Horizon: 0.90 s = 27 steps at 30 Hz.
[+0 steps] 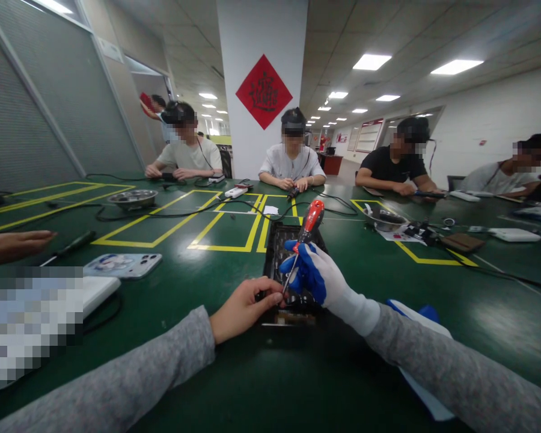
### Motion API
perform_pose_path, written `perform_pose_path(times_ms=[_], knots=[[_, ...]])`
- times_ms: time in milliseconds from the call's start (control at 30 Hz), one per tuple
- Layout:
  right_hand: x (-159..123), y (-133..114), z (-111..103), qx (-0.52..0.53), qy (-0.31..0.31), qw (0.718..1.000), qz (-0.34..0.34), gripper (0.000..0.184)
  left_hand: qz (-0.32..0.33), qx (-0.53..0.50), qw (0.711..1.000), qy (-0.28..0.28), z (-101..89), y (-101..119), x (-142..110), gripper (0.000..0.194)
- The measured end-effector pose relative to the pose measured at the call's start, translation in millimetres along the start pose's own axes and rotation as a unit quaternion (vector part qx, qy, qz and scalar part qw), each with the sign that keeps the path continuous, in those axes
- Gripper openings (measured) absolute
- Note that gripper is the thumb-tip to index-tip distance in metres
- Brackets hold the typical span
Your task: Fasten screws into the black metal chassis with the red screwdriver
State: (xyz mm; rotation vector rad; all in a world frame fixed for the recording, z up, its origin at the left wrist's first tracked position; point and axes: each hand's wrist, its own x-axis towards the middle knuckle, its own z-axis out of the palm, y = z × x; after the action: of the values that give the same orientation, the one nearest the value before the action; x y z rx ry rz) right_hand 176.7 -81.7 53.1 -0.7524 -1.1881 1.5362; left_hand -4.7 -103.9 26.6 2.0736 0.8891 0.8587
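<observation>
Apparently mid-screwdriving, the right hand point(323, 275) gripped a screwdriver point(314, 218) over the black casing point(276, 255) beneath it, the left hand point(246, 304), hold unclear, curled near the tip point(285, 290), and steady alignment seemed needed.

Yellow tape point(220, 248) outlines rectangles on the green bench point(234, 385). A phone in a printed case point(124, 266) lies to the left, a metal bowl point(133, 205) beyond it. To the right, another metal bowl point(390, 225) stands near a brown wallet-like item point(462, 242) and a white device point(514, 235). Across the bench, a person in white point(293, 159) sits before a white pillar point(228, 36) bearing a red diamond-shaped paper point(264, 91); a person in black point(388, 162) sits farther right.
</observation>
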Motion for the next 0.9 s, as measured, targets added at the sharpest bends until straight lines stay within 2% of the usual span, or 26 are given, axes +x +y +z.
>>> perform_pose_path(times_ms=[233,467,733,900], knots=[[-1.5,-1.1,2.4,-0.007,0.004,1.0,-0.013,0.036,-0.031,-0.035,0.999,0.021,2.7,-3.1,1.0,0.019],[-0.6,1.0,-0.6,-0.003,-0.009,1.0,0.009,0.037,-0.009,-0.019,1.0,-0.001,-0.4,-1.5,-0.3,0.019],[-2.0,-1.0,1.9,-0.005,0.001,1.0,-0.017,0.036,-0.03,-0.011,0.999,0.013,1.8,-2.8,0.8,0.02],[-0.6,1.7,-1.2,0.004,-0.013,1.0,-0.007,0.038,-0.006,-0.003,1.0,0.0,0.3,-3.5,0.0,0.023]])
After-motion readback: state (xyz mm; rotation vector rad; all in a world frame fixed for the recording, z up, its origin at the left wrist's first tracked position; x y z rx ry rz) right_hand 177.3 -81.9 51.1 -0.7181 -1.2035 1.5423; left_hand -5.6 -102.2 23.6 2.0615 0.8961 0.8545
